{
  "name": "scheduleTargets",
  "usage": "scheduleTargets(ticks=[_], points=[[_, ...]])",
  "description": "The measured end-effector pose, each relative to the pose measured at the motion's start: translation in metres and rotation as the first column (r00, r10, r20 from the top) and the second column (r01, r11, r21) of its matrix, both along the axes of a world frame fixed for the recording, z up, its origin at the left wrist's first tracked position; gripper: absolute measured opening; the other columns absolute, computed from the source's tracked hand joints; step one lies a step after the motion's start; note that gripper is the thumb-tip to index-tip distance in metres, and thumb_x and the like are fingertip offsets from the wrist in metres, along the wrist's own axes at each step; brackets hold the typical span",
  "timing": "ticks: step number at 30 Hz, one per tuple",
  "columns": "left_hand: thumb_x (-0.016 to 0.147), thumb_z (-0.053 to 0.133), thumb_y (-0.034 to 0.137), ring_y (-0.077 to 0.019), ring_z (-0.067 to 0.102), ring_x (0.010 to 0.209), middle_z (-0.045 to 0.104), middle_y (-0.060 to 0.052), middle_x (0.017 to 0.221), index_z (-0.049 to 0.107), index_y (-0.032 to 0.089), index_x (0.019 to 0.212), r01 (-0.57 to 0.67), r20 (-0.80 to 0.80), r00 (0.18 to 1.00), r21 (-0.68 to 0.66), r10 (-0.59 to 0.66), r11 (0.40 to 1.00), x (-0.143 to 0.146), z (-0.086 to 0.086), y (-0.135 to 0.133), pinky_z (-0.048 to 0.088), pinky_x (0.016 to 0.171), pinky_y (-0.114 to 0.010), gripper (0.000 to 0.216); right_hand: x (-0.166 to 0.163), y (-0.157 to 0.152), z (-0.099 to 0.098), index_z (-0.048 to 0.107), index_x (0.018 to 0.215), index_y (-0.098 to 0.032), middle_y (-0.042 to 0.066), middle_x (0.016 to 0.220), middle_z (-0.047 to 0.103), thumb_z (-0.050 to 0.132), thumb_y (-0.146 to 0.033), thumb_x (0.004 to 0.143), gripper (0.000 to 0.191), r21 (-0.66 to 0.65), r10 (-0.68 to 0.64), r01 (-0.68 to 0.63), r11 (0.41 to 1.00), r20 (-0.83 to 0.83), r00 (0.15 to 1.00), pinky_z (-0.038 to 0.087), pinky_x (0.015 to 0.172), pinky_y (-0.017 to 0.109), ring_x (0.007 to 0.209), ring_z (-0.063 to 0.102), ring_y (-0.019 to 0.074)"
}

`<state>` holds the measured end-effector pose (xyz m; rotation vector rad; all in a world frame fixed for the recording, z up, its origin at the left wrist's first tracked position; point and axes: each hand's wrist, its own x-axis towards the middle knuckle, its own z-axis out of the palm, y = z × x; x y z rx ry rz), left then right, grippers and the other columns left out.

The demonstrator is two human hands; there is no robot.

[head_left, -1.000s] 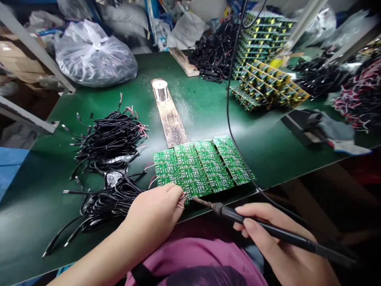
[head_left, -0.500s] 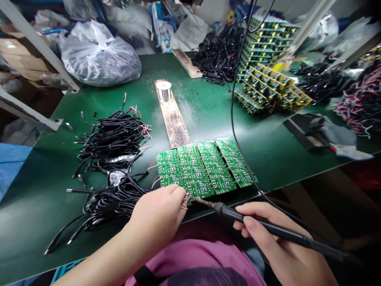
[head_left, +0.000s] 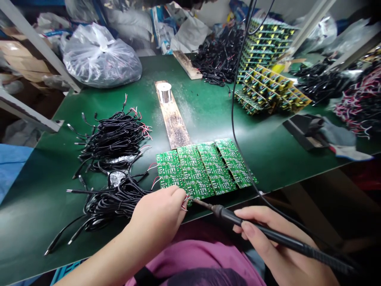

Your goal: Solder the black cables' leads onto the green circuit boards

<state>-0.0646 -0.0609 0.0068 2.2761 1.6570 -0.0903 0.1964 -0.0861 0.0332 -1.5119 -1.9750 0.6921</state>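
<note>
My left hand (head_left: 157, 214) pinches the red and white wire ends of a black cable (head_left: 119, 202) against the near edge of a row of green circuit boards (head_left: 202, 171). My right hand (head_left: 274, 254) holds a black soldering iron (head_left: 228, 215) like a pen. Its metal tip (head_left: 198, 202) sits right by those wire ends, and my left fingers partly hide the joint. A second tangle of black cables (head_left: 114, 137) with stripped red and white ends lies beyond the first.
A solder spool (head_left: 164, 92) stands on a scorched wooden plank (head_left: 174, 127) on the green work mat (head_left: 276, 163). Stacked circuit boards (head_left: 268, 89), more cable heaps (head_left: 220, 57), an iron stand (head_left: 302, 131) and a plastic bag (head_left: 99, 57) lie beyond. The iron's cord crosses the mat.
The whole view has drifted slightly as my head moved. Both hands stay at the board's near edge, and the iron tip remains beside the wire ends.
</note>
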Motion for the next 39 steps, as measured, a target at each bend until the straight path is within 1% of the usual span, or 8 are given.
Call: scheduleTargets(ticks=[7,12,14,19,27,31,36,39], points=[[0.104,0.039,0.032,-0.0207,0.064,0.076,0.065,0.0,0.087,0.057,0.023,0.089,0.004,-0.014,1.0,0.007,-0.004,1.0,0.001,0.0,0.0,0.041,0.061,-0.033,0.025,0.019,0.0,-0.013,0.067,0.114,-0.032,-0.004,0.094,0.077,0.059,-0.033,0.099,0.016,-0.016,-0.092,0.09,0.996,-0.095,0.991,0.062,0.072,0.016,0.078,0.077,0.0121],[0.105,0.038,0.031,-0.0199,0.064,0.076,0.066,-0.001,0.087,0.058,0.023,0.089,0.003,-0.023,1.0,0.005,-0.003,1.0,0.002,0.001,0.0,0.04,0.06,-0.032,0.026,0.013,0.004,-0.011,0.068,0.108,-0.029,-0.002,0.087,0.077,0.058,-0.033,0.099,0.014,-0.004,-0.098,0.098,0.995,-0.133,0.986,0.062,0.066,0.018,0.074,0.077,0.0139],[0.105,0.038,0.031,-0.0202,0.064,0.077,0.066,-0.001,0.088,0.058,0.023,0.09,0.003,-0.026,1.0,0.001,-0.003,1.0,0.002,0.001,0.0,0.041,0.062,-0.032,0.026,0.01,0.004,-0.009,0.069,0.106,-0.029,-0.002,0.086,0.077,0.058,-0.032,0.098,0.014,0.006,-0.087,0.088,0.996,-0.126,0.988,0.062,0.065,0.018,0.073,0.077,0.0142],[0.105,0.037,0.03,-0.0214,0.066,0.08,0.065,-0.001,0.089,0.057,0.023,0.09,0.002,-0.051,0.999,-0.017,-0.003,1.0,0.002,0.003,0.001,0.044,0.065,-0.034,0.026,0.009,0.004,-0.005,0.067,0.106,-0.033,-0.006,0.087,0.077,0.059,-0.031,0.096,0.013,0.021,0.025,-0.024,0.999,-0.045,0.999,0.061,0.069,0.016,0.075,0.076,0.012],[0.106,0.035,0.03,-0.0221,0.066,0.081,0.065,-0.001,0.089,0.057,0.023,0.09,0.002,-0.053,0.999,-0.022,-0.003,1.0,0.003,0.004,0.0,0.044,0.066,-0.035,0.028,0.006,0.007,-0.003,0.066,0.107,-0.033,-0.007,0.089,0.076,0.057,-0.032,0.097,0.013,0.009,0.07,-0.07,0.997,-0.007,0.998,0.06,0.07,0.017,0.078,0.075,0.0113],[0.105,0.036,0.032,-0.0225,0.066,0.08,0.065,-0.001,0.089,0.058,0.024,0.091,-0.008,-0.035,0.999,-0.015,0.007,1.0,0.004,0.003,0.0,0.043,0.064,-0.035,0.028,0.003,0.007,-0.005,0.067,0.106,-0.032,-0.005,0.092,0.076,0.056,-0.033,0.098,0.014,0.028,0.047,-0.047,0.999,-0.004,0.999,0.061,0.074,0.019,0.081,0.075,0.0132],[0.105,0.036,0.032,-0.0217,0.065,0.078,0.066,-0.001,0.089,0.058,0.024,0.09,-0.014,-0.026,1.0,0.002,0.014,1.0,0.003,0.002,-0.001,0.041,0.062,-0.034,0.028,0.001,0.006,-0.007,0.067,0.107,-0.034,-0.006,0.093,0.077,0.059,-0.033,0.096,0.014,0.057,0.042,-0.042,0.998,0.007,0.999,0.061,0.078,0.02,0.081,0.075,0.0131],[0.105,0.037,0.031,-0.0205,0.064,0.076,0.066,-0.001,0.087,0.057,0.023,0.089,-0.008,-0.019,1.0,0.015,0.008,1.0,0.002,0.0,-0.001,0.041,0.061,-0.033,0.027,0.003,0.004,-0.007,0.068,0.107,-0.034,-0.005,0.092,0.077,0.059,-0.034,0.096,0.014,0.051,0.01,-0.01,0.999,-0.009,1.0,0.062,0.076,0.02,0.08,0.076,0.014]])
